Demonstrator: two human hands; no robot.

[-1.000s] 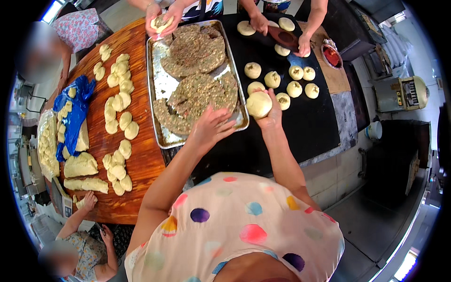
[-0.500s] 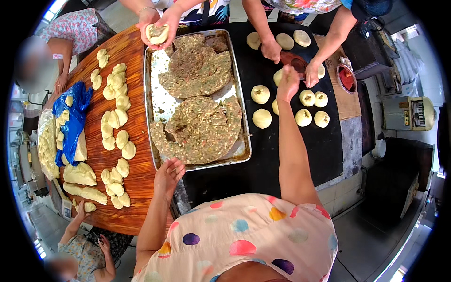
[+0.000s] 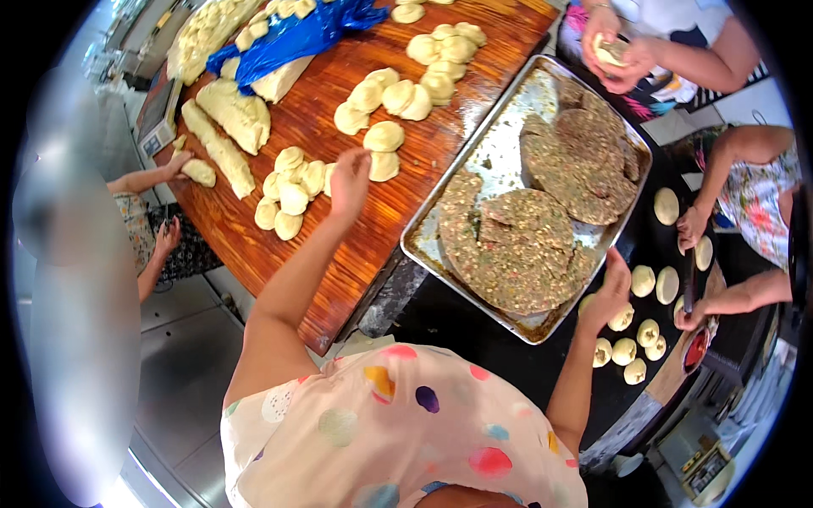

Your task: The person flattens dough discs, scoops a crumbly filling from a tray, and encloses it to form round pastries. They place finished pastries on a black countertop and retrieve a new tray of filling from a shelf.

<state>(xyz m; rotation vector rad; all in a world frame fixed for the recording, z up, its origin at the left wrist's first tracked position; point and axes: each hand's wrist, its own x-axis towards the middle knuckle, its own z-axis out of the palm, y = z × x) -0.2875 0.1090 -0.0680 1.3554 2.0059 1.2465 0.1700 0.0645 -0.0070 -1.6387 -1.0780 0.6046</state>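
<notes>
My left hand (image 3: 350, 184) reaches over the wooden table, its fingers loosely extended. It is beside a pair of pale dough pieces (image 3: 384, 137) and a cluster of more dough pieces (image 3: 292, 197); I see nothing held in it. My right hand (image 3: 611, 292) hovers by the near right edge of a metal tray (image 3: 506, 135), fingers apart and nothing visible in them. Chopped, seasoned meat filling (image 3: 521, 245) lies in the tray in large mounds. Below and beyond my right hand, several round filled buns (image 3: 624, 350) sit on the black surface.
A blue plastic bag (image 3: 292, 46) partly covers dough at the far left, near long dough strips (image 3: 218, 148). One co-worker's hands hold a filled dough round (image 3: 610, 51). Another's hands grip a dark tool (image 3: 688, 279) above the buns. A red-filled bowl (image 3: 696, 349) stands at the right.
The view has swung left. My left hand has gone from the tray's near corner to the dough pieces. My right hand has drawn back from the buns toward the tray.
</notes>
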